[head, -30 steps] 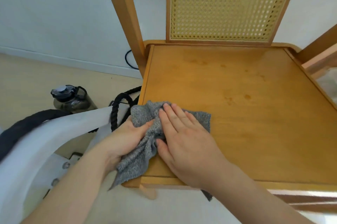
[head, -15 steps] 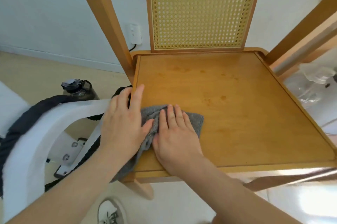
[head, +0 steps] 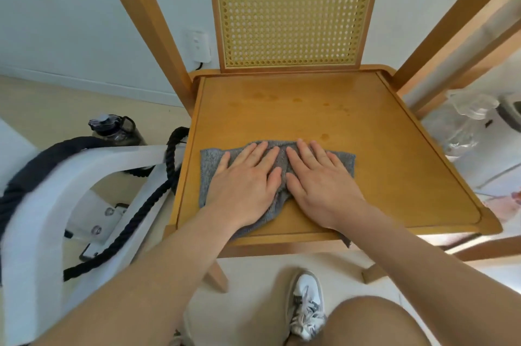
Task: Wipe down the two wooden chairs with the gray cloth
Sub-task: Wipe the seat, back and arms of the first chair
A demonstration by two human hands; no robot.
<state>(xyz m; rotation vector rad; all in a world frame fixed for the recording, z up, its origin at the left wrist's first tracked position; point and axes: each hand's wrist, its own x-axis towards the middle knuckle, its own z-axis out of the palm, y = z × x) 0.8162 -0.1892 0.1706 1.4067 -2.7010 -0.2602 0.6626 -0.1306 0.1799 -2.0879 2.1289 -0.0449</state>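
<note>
Moved: your left hand (head: 245, 185) has come off the seat's left edge onto the gray cloth (head: 342, 161), which now lies spread wider and nearer mid-seat.
Cloth: flat on the front half of the wooden chair (head: 310, 109) seat, one corner hanging over the front edge.
Hands: left hand and right hand (head: 318, 185) palms down, side by side on the cloth; fingers (head: 255, 152) straight, pressing, gripping nothing. Cloth edges show beyond the fingertips and at both sides.
</note>
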